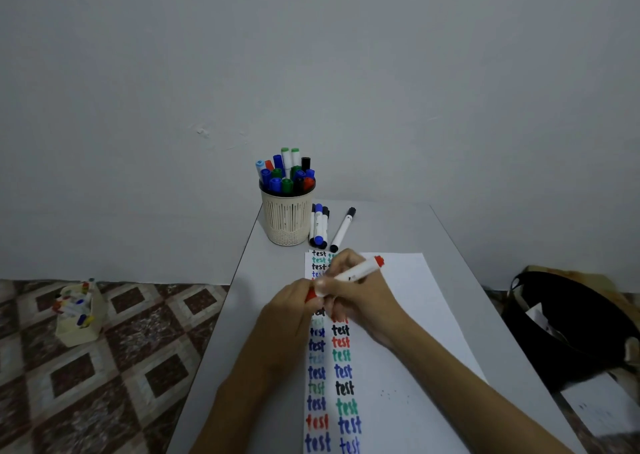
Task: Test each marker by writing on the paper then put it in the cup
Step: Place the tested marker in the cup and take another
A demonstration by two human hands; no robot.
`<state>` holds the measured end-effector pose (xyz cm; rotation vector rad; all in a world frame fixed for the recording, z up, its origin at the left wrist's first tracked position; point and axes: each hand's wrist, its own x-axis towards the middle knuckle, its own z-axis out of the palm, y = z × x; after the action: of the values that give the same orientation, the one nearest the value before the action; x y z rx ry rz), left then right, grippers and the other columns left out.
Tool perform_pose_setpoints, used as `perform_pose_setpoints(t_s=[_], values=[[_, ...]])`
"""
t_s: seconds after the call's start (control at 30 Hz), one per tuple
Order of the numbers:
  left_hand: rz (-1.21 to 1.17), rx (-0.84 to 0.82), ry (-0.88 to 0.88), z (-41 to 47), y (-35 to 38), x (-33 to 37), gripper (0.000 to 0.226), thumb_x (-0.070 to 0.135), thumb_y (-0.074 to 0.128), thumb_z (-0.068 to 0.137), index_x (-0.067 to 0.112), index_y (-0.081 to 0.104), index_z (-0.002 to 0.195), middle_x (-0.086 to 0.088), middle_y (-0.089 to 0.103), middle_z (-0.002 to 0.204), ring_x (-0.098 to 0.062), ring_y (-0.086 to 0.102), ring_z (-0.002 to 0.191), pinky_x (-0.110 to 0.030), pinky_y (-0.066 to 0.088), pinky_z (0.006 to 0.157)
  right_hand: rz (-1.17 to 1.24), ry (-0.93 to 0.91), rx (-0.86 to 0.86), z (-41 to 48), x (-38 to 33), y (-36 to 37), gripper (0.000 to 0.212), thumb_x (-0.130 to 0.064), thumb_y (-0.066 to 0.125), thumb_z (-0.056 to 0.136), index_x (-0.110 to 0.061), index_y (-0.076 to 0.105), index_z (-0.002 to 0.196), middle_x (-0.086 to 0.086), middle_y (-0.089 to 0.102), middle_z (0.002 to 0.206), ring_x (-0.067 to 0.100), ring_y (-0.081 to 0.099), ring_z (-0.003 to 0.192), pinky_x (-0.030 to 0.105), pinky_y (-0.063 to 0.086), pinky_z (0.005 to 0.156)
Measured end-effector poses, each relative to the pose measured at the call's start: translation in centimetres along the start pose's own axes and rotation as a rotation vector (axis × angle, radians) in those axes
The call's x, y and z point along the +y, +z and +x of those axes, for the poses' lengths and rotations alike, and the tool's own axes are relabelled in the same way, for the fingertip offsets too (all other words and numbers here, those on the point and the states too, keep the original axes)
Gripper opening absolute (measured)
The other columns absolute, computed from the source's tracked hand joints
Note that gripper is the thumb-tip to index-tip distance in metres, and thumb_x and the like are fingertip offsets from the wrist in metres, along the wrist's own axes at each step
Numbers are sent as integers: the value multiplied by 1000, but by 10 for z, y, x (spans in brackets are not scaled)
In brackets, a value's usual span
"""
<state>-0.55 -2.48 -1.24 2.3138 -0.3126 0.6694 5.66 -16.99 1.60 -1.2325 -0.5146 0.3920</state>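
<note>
Against grey wall [311, 55], grey table [398, 225] bearing paper [426, 315], patterned tile floor [104, 367]

One cup [287, 221] is standing on the tabletop [398, 226], holding roughly fifteen capped markers [286, 173] (the caps are overlapping, so that count is loose). Three bunched markers [319, 225] are lying beside it, with one lone marker [343, 228] lying apart. One left hand [291, 308] and one right hand [356, 294] are gripping one red marker [363, 269] over one paper [408, 315].

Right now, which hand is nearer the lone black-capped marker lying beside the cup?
Right. The right hand lies just short of the black-capped marker at its near end; the left hand, also gripping the red marker, is farther off, lower-left.
</note>
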Motion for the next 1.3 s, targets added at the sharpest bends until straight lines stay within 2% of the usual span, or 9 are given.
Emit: perform_pose_setpoints(t_s=[0.1, 0.2, 0.4, 0.5, 0.8, 0.97, 1.1, 1.2, 1.3], values=[[-145, -93, -29, -1, -1, 3, 34, 48, 33, 91, 19, 50, 94, 0, 64, 84, -8, 65, 70, -25, 55, 64, -95, -4, -6, -2, 2, 3, 30, -7, 82, 73, -5, 52, 80, 20, 59, 63, 18, 53, 42, 22, 41, 39], [-163, -147, -78, -1, -4, 6, 32, 46, 33, 90, 19, 46, 100, -1, 67, 88, -9, 67, 72, -25, 56, 65, -68, 5, -3, -4, 0, 4, 31, -4, 80, 74, -5, 49, 76, 15, 56, 57, 15, 48, 40, 21, 36, 38], [-185, -120, -20, -4, -8, 8, 52, 55, 31, 85, 10, 54, 97, 2, 66, 74, -7, 65, 69, -18, 53, 58, 54, 78, -72, -5, 0, 4, 31, -2, 78, 75, -9, 48, 68, 15, 54, 59, 13, 48, 38, 21, 34, 36], [-235, -100, -34, -4, -7, 8, 48, 53, 34, 86, 11, 55, 93, 11, 59, 64, -5, 64, 63, -12, 48, 55, 88, 81, -102, -2, -1, 3, 32, -3, 78, 74, -9, 48, 67, 15, 50, 64, 14, 47, 37, 21, 34, 36], [-351, -120, -97, -5, -9, 10, 45, 55, 39, 82, 13, 54, 89, 1, 67, 75, -9, 68, 68, -23, 56, 63, 82, 78, -147, 0, 1, 0, 35, -11, 84, 70, -10, 49, 69, 16, 52, 69, 15, 49, 41, 22, 35, 38], [-439, -142, -128, -5, -10, 11, 41, 52, 45, 82, 13, 57, 89, -1, 69, 76, -14, 69, 72, -26, 56, 66, 78, 59, -162, 1, 0, -1, 34, -8, 82, 71, -10, 49, 69, 17, 53, 69, 20, 49, 44, 22, 38, 40], [-486, -161, -147, -4, -11, 11, 38, 51, 49, 81, 16, 60, 91, 5, 70, 83, -15, 69, 75, -26, 56, 67, -7, 2, -131, 0, -4, -4, 29, -5, 80, 71, -9, 52, 69, 16, 54, 68, 20, 53, 47, 22, 45, 41], [-410, -100, -144, -4, -11, 13, 36, 55, 48, 80, 21, 59, 84, 6, 70, 77, -11, 69, 69, -21, 55, 62, 46, 9, -113, 0, -10, -5, 24, 2, 73, 75, -6, 51, 71, 11, 56, 64, 12, 49, 41, 18, 38, 38], [-377, -43, -183, -4, -12, 13, 35, 52, 47, 84, 19, 60, 90, 1, 69, 76, -10, 69, 69, -26, 56, 60, 214, -54, 83, 7, -24, -20, 17, 2, 67, 78, -3, 51, 73, 14, 55, 66, 10, 42, 39, 16, 32, 34]])
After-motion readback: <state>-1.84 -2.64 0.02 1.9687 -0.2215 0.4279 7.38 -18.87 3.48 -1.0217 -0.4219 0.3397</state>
